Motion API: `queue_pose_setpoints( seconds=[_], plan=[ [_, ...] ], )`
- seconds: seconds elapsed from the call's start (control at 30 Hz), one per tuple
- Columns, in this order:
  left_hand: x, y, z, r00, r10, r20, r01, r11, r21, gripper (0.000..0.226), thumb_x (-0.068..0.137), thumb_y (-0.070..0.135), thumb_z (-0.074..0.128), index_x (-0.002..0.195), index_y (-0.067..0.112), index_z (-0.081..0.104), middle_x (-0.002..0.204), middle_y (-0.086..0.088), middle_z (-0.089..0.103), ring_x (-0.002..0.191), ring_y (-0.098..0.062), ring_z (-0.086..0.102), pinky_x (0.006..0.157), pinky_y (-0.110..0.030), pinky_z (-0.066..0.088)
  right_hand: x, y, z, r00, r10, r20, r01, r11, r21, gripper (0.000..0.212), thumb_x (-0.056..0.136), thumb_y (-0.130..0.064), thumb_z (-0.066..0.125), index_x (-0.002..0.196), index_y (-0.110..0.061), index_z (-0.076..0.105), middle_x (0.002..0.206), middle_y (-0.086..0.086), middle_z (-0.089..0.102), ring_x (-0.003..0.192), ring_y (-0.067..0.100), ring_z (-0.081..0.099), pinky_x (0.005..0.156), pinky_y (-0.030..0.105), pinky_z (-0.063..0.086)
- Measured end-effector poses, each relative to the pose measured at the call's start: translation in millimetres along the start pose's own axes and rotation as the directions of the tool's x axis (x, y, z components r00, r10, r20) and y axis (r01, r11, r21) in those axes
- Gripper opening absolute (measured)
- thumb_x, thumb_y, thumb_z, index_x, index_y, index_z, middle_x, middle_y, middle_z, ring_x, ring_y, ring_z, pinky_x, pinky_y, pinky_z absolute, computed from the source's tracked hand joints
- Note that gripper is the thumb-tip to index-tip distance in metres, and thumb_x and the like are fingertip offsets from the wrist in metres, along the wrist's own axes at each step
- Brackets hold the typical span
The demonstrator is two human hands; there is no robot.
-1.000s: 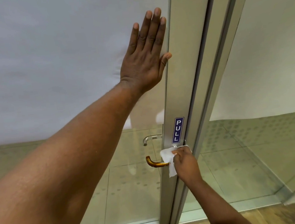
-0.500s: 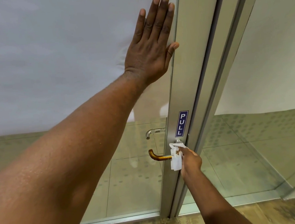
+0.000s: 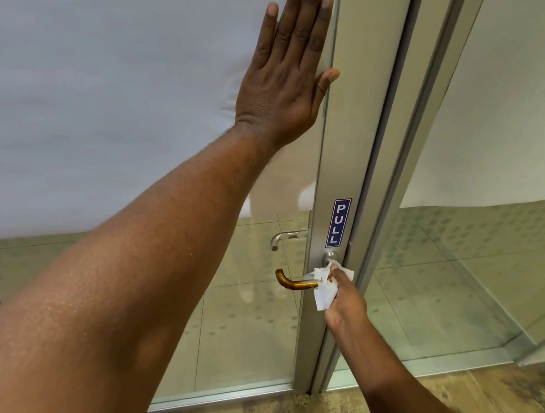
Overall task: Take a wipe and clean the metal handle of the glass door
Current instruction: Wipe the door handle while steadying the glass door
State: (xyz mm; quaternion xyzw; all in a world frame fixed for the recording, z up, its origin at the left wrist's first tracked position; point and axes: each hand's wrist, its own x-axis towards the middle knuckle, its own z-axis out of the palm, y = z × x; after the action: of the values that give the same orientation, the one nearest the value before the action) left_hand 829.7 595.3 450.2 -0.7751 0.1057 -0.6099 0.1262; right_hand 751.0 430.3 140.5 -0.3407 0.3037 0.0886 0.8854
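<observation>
Up close, a person stands at a glass door with a metal frame. Their left hand lies flat and open against the frosted pane near the frame, grasping nothing, and appears to brace the door. Lower down, the right hand pinches a crumpled white wipe and presses it against the base of the handle, where the lever meets the frame under a blue PULL sign. The handle's curved outer end juts left, bare of the wipe and showing a brownish sheen. A second handle shows through the glass behind. The wipe carries brown smears, so wiping on with the soiled patch could spread grime. Pressing down hard could turn the lever and swing the door.
</observation>
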Motion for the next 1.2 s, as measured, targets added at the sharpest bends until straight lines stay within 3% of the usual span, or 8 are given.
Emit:
queue_pose_setpoints(
  seconds=[0.17, 0.27, 0.37, 0.57, 0.73, 0.9, 1.0, 1.2],
  plan=[
    [-1, 0, 1, 1.0, -0.004, -0.004, 0.004, 1.0, 0.011, 0.066, 0.111, 0.047, 0.034, 0.158, 0.001, 0.03, 0.163, -0.022, 0.032, 0.152, -0.036, 0.029, 0.124, -0.043, 0.002, -7, 13, 0, 0.996, -0.021, -0.084, 0.022, 1.0, 0.011, 0.014, 0.082, -0.009, 0.082, 0.093, -0.009, 0.073, 0.08, 0.01, 0.08, 0.067, 0.02, 0.077, 0.055, 0.032, 0.06],
    [-1, 0, 1, 1.0, -0.002, -0.012, 0.002, 1.0, 0.003, 0.066, 0.112, 0.047, 0.033, 0.157, 0.001, 0.03, 0.163, -0.022, 0.033, 0.152, -0.035, 0.029, 0.123, -0.041, 0.001, -13, 20, 2, 0.994, -0.017, -0.104, 0.019, 1.0, 0.015, 0.018, 0.081, -0.008, 0.083, 0.096, -0.008, 0.073, 0.081, 0.01, 0.079, 0.069, 0.021, 0.077, 0.055, 0.03, 0.06],
    [-2, 0, 0, 1.0, -0.015, 0.003, 0.015, 1.0, -0.016, 0.066, 0.112, 0.048, 0.032, 0.158, 0.001, 0.029, 0.164, -0.021, 0.031, 0.152, -0.035, 0.028, 0.125, -0.04, -0.003, -18, 33, 9, 0.99, 0.016, -0.142, -0.019, 1.0, -0.022, 0.025, 0.08, -0.008, 0.085, 0.101, -0.005, 0.071, 0.095, 0.011, 0.075, 0.083, 0.025, 0.072, 0.062, 0.032, 0.056],
    [-1, 1, -5, 1.0, -0.003, 0.019, 0.003, 1.0, -0.006, 0.066, 0.111, 0.048, 0.033, 0.157, 0.001, 0.033, 0.162, -0.021, 0.035, 0.151, -0.035, 0.032, 0.125, -0.048, 0.015, -32, 65, 33, 0.987, -0.021, -0.158, 0.015, 0.999, -0.042, 0.026, 0.084, -0.008, 0.08, 0.107, -0.005, 0.071, 0.102, 0.014, 0.072, 0.087, 0.027, 0.067, 0.095, 0.047, 0.056],
    [-3, 0, -4, 1.0, -0.009, 0.013, 0.009, 1.0, -0.001, 0.065, 0.111, 0.047, 0.033, 0.156, 0.0, 0.035, 0.162, -0.02, 0.036, 0.15, -0.034, 0.034, 0.124, -0.047, 0.017, -40, 68, 35, 0.987, -0.002, -0.159, -0.012, 0.996, -0.086, 0.018, 0.081, -0.008, 0.083, 0.094, -0.009, 0.071, 0.092, 0.009, 0.075, 0.078, 0.024, 0.071, 0.073, 0.035, 0.058],
    [-2, 0, -4, 1.0, -0.003, 0.012, 0.003, 1.0, -0.002, 0.065, 0.111, 0.047, 0.033, 0.156, 0.001, 0.034, 0.162, -0.02, 0.036, 0.151, -0.034, 0.033, 0.124, -0.047, 0.016, -51, 76, 39, 0.992, 0.026, -0.123, -0.043, 0.989, -0.141, 0.015, 0.082, 0.002, 0.08, 0.096, 0.001, 0.075, 0.075, 0.009, 0.077, 0.062, 0.02, 0.073, 0.057, 0.026, 0.057],
    [-3, -1, -4, 1.0, 0.002, 0.009, -0.002, 1.0, 0.005, 0.065, 0.112, 0.048, 0.032, 0.157, 0.001, 0.033, 0.162, -0.02, 0.035, 0.151, -0.034, 0.032, 0.125, -0.047, 0.015, -59, 76, 37, 0.995, -0.01, -0.104, -0.013, 0.976, -0.218, 0.009, 0.08, -0.001, 0.082, 0.086, -0.006, 0.078, 0.068, 0.004, 0.078, 0.054, 0.014, 0.073, 0.048, 0.022, 0.054],
    [-3, 0, -4, 1.0, 0.001, 0.013, -0.001, 1.0, 0.008, 0.065, 0.112, 0.048, 0.03, 0.158, 0.002, 0.031, 0.163, -0.02, 0.033, 0.152, -0.033, 0.031, 0.125, -0.047, 0.015, -74, 50, 42, 0.988, -0.127, 0.086, 0.148, 0.933, -0.328, 0.02, 0.082, 0.01, 0.074, 0.085, -0.01, 0.076, 0.066, 0.01, 0.075, 0.048, 0.023, 0.066, 0.044, 0.028, 0.052]
  ],
)
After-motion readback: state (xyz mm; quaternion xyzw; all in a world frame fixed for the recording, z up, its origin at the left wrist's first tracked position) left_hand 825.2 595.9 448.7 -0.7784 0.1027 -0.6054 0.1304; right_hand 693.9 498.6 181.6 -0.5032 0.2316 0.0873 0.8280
